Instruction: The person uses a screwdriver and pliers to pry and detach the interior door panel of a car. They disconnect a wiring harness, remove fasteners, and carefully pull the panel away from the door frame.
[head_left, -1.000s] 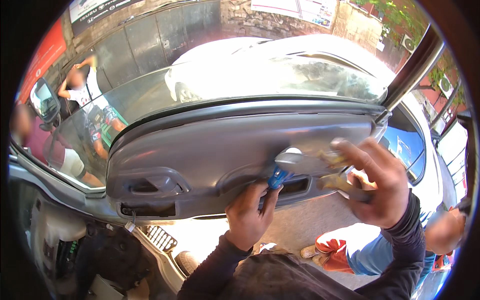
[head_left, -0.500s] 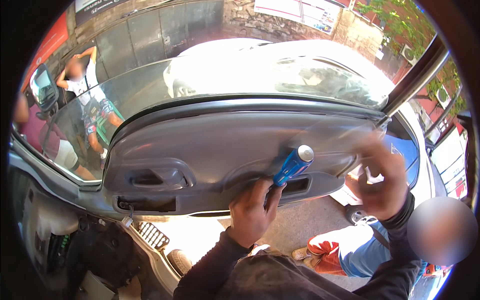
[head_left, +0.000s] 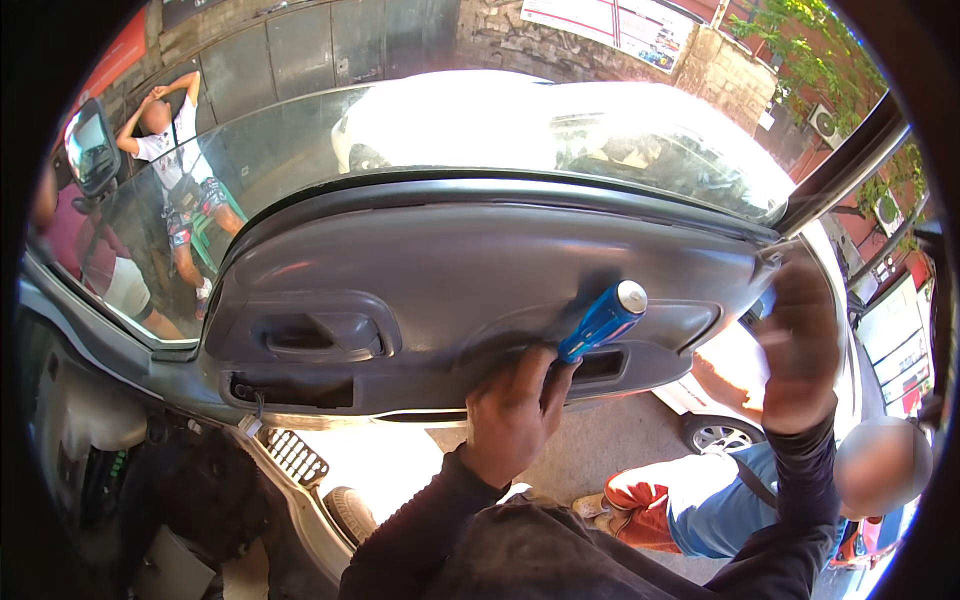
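Note:
The grey inner door panel (head_left: 440,255) of a vehicle stretches across the view below a partly raised window glass. My left hand (head_left: 512,412) is closed around the lower part of a screwdriver (head_left: 604,320) with a blue handle and a pale metal cap. Its handle tilts up to the right in front of the panel, beside a recess in it; the shaft is hidden. At the door's right edge is my right hand (head_left: 800,345), smeared by motion, so its fingers cannot be made out. Whether it touches the door does not show.
An inner door handle (head_left: 320,335) sits at the panel's left, above an open slot (head_left: 300,388). A person in a blue shirt (head_left: 725,510) is close at the lower right. Beyond the glass are a white car (head_left: 450,125) and a seated person (head_left: 170,150).
My right hand has moved right, from in front of the panel's right end to the door's edge. My left hand still holds the screwdriver in nearly the same place.

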